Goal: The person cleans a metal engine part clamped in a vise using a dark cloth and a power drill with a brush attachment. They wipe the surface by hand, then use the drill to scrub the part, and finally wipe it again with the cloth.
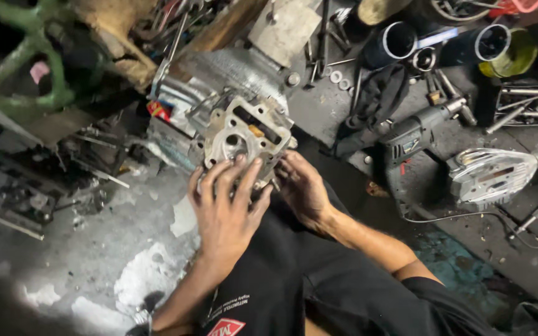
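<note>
Cylinder head held over lap

Cylinder head (247, 134), grey metal, sat between both hands above the floor (94, 249). Left hand (225, 205) clamped on its near face, fingers spread. Right hand (303, 186) gripped its right edge. Electric drill (415, 140) lay nearby.

Dim, dark-cornered view; brightest glare on the pale floor at lower left, edges slightly soft and warped.

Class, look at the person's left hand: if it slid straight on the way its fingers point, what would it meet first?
The left hand already lies on the grey metal engine part, fingers pointing up the picture. Sliding on, it would probably cross that part's gasket face first; depth beyond is unclear.
</note>
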`<state>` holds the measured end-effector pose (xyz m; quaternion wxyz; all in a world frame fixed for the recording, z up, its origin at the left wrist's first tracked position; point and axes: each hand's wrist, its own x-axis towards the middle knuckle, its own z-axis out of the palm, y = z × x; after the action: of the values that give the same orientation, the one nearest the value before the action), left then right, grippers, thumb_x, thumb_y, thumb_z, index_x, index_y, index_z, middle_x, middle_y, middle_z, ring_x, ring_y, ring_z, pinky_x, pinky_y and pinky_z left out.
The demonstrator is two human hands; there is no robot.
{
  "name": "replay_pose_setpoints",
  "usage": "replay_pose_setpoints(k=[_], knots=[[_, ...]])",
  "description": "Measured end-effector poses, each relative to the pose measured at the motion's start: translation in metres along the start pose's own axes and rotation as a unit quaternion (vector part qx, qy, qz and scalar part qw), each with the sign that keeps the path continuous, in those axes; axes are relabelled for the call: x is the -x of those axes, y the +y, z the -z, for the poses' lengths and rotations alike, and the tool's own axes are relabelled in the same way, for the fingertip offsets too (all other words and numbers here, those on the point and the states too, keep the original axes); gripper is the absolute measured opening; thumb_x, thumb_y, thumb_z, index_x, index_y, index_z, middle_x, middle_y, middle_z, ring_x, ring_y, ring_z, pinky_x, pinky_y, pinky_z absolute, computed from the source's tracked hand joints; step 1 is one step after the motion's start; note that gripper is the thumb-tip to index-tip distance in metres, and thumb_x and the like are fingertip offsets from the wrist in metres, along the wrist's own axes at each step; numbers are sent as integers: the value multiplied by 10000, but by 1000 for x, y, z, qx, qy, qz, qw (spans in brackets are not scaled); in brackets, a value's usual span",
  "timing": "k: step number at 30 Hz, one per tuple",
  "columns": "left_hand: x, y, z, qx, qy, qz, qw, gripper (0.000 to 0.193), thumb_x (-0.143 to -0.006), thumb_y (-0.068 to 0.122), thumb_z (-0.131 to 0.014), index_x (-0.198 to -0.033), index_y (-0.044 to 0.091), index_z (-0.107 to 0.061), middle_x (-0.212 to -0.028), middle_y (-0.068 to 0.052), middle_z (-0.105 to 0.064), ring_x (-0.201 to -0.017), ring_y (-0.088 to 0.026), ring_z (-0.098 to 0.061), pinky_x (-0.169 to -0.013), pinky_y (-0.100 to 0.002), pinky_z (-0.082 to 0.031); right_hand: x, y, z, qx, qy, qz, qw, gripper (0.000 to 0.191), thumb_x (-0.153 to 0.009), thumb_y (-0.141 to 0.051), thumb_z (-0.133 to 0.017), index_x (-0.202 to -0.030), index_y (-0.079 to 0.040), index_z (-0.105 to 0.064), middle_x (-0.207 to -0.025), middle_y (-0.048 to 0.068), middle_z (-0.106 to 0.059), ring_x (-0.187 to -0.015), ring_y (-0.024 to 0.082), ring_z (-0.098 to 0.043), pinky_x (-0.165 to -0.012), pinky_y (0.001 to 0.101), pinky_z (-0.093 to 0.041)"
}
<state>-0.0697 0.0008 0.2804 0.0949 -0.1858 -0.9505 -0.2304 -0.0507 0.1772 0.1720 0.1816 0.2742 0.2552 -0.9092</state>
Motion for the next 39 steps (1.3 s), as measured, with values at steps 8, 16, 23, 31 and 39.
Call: replay_pose_setpoints(k=[8, 16, 23, 31, 39], knots=[[18, -28, -12, 152, 112, 14, 982, 614, -905, 405, -816, -1367, 112, -537, -1357, -145, -546, -1307, -333, -479, -1138, -514, -371, 10, -6, 6, 326, -134, 75, 933, 373, -1126, -311, -631, -1345, -28, -525, -1283, 76, -543, -1212, 155, -534, -1092, 342, -444], [64, -80, -36, 390, 261, 211, 858, 275, -1034, 180, -679, -1204, -2, -563, -1130, -123, -639, -979, -191, -636, -916, -315, -535, 0, -2, -2, 371, -102, 27, 923, 540, -954, -160, -723, -1413, 35, -515, -1203, 128, -665, -1078, 191, -640, -988, 360, -525], [77, -74, -25, 386, 178, 206, 881, 137, -998, 135, -666, -995, -1, -652, -873, -83, -715, -805, -159, -694, -748, -281, -529, -2, 11, -12, 303, -72, 71, 947, 542, -881, -200, -712, -1342, 41, -557, -1126, 106, -663, -941, 171, -626, -841, 323, -521], [123, -133, -46, 381, -348, 233, 825, 255, -943, 248, -596, -963, 52, -757, -823, -35, -767, -732, -133, -725, -700, -270, -529, -1, 20, -3, 297, -33, 72, 952, 596, -876, -244, -722, -1370, 29, -531, -1167, 92, -634, -1011, 173, -608, -887, 334, -508], [153, -198, -249, 770, -19, 581, 262, 627, -969, 569, -398, -1366, 104, -538, -1312, -91, -658, -1127, -296, -669, -914, -479, -572, -15, 16, 10, 331, -74, 83, 937, 659, -846, -280, -745, -1372, 44, -515, -1214, 125, -642, -1105, 228, -606, -975, 394, -487]])
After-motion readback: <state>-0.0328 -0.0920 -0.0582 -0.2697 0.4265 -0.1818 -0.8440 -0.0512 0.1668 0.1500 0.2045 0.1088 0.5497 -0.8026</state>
